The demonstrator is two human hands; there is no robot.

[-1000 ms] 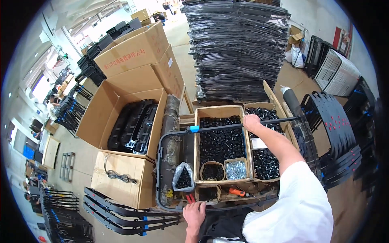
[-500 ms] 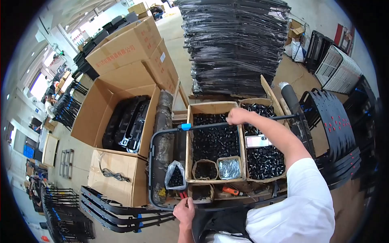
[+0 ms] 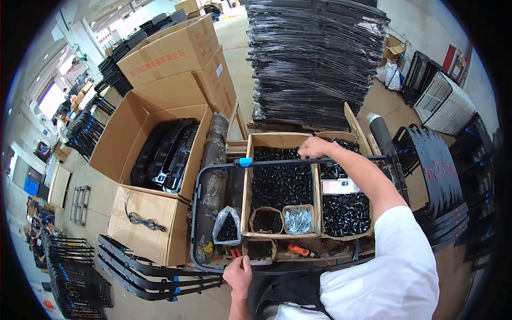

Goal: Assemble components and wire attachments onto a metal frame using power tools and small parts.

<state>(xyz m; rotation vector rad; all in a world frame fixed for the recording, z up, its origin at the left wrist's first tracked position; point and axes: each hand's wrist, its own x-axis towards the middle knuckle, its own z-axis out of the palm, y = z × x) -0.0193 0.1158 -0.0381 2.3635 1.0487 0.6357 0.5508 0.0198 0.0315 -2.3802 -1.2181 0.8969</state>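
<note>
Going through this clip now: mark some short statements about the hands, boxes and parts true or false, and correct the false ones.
1. The right hand has its fingertips over the left parts box. True.
2. The left hand is inside the open carton. False: the left hand is by the near edge of the black frame.
3. A blue piece sits on the black frame's far bar. True.
4. The pale phone lies on the floor. False: the pale phone lies on black parts in the right parts box.
5. The silver parts are in a small container within the left parts box. True.
</note>
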